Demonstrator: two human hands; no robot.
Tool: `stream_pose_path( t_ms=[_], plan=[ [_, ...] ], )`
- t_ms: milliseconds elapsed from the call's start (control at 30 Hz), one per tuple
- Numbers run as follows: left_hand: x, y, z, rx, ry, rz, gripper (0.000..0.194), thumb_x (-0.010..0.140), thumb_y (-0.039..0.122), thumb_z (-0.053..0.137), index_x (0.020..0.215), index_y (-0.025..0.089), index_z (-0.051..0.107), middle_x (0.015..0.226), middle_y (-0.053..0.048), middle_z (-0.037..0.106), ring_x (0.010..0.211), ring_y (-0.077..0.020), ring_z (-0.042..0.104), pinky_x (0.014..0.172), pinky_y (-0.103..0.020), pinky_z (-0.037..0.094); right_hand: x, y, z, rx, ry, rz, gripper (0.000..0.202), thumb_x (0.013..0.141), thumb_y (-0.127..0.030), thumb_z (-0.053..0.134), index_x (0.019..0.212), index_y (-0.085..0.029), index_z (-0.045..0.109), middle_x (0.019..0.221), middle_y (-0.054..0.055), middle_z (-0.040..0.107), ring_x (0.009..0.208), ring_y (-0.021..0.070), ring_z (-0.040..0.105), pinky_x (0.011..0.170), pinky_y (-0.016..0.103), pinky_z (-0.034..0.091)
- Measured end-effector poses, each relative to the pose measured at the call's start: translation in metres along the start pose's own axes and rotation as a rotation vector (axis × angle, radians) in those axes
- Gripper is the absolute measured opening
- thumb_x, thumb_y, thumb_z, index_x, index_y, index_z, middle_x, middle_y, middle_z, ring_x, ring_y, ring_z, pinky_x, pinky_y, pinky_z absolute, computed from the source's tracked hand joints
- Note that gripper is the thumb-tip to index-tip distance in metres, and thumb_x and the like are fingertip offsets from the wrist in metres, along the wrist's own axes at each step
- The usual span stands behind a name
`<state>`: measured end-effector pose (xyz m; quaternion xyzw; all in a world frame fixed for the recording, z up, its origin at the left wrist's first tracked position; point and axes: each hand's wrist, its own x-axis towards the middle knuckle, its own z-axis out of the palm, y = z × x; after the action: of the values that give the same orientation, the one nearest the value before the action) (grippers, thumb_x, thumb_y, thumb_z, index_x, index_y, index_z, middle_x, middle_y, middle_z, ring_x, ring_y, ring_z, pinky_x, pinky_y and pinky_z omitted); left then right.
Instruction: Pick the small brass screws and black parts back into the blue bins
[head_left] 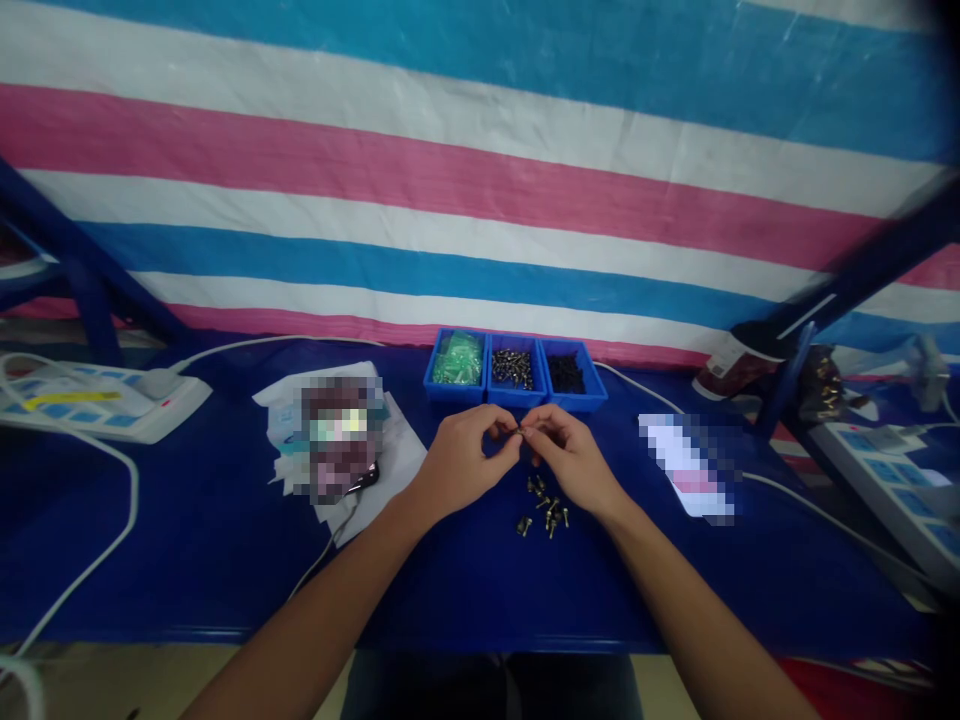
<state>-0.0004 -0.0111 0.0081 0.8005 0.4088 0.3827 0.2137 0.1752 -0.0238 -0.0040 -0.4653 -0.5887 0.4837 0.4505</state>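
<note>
My left hand (466, 462) and my right hand (576, 462) meet over the middle of the blue table. Thumbs and fingers of both are pinched together on one small metal screw-like part (517, 431), mostly hidden by the fingertips. On the table just below my right hand lies a loose group of several small brass-coloured screw-like parts (553, 512). Right behind my hands stand three joined blue bins: one with clear green plastic pieces (459, 358), one with small metal parts (512, 368), one with small black parts (565, 374).
To the left, a blurred-out item (341, 435) lies on white paper (401, 440), beside a white power strip (169, 405). At right are a lit, blurred-out phone-like object (686, 470), a dark cup (735, 365) and another power strip (885, 480). White cables (124, 500) cross the table.
</note>
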Motion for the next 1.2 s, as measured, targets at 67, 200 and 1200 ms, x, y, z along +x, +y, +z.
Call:
stream_pose_path(
  t_ms=[67,200,1200],
  plan=[
    [0.0,-0.001,0.0,0.025,0.017,-0.011,0.006,0.084,0.023,0.06,0.086,0.019,0.064,0.073,0.0,0.066,0.061,-0.0112,0.056,0.059,-0.026,0.045,-0.002,-0.003,-0.001,-0.036,-0.015,0.002,0.011,0.086,-0.029,0.058,0.093,-0.021,0.061,0.067,-0.003,0.057,0.059,0.0132,0.054,0.059,0.028,0.042],
    [0.0,-0.003,0.0,0.064,0.033,-0.002,0.007,0.081,0.021,0.061,0.087,0.019,0.064,0.073,0.001,0.066,0.061,-0.0115,0.058,0.06,-0.026,0.046,-0.004,-0.006,-0.002,-0.118,-0.013,-0.006,0.016,0.086,-0.027,0.058,0.097,-0.02,0.065,0.062,-0.002,0.058,0.06,0.0151,0.056,0.06,0.029,0.042],
    [0.003,-0.006,-0.019,-0.092,0.199,-0.089,0.024,0.096,0.035,0.048,0.089,0.018,0.064,0.081,-0.002,0.067,0.072,-0.0142,0.061,0.067,-0.028,0.047,0.005,0.005,-0.008,0.041,0.203,0.003,0.053,0.086,-0.046,0.061,0.126,-0.028,0.032,0.079,-0.006,0.055,0.052,0.0106,0.052,0.055,0.027,0.042]
  ],
)
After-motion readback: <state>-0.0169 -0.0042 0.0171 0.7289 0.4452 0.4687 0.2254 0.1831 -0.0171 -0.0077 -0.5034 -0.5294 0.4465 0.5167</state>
